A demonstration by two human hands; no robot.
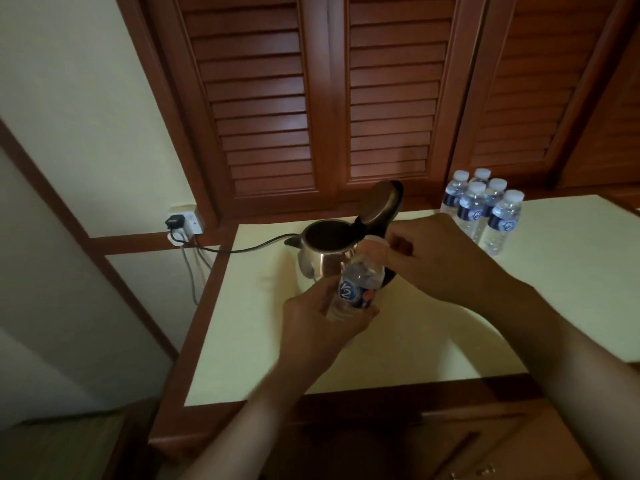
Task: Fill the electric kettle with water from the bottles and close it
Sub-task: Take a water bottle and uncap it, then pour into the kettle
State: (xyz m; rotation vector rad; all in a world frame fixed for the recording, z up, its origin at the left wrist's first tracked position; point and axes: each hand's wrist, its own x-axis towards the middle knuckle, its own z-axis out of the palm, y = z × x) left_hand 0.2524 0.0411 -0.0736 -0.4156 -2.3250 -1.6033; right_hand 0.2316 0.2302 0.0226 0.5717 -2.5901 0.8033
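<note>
A steel electric kettle (320,252) stands on the pale countertop (398,341) with its lid (382,202) swung up and open. In front of it I hold a small clear water bottle (356,289) with a blue label. My left hand (322,323) grips the bottle's lower body. My right hand (436,258) is closed around the bottle's top, hiding the cap and neck. The bottle leans slightly toward the kettle.
Several full capped water bottles (481,209) stand together at the back right of the counter. The kettle's black cord (242,249) runs left to a wall socket (185,225). Louvred wooden doors (311,98) rise behind the counter. A drawer front sits below.
</note>
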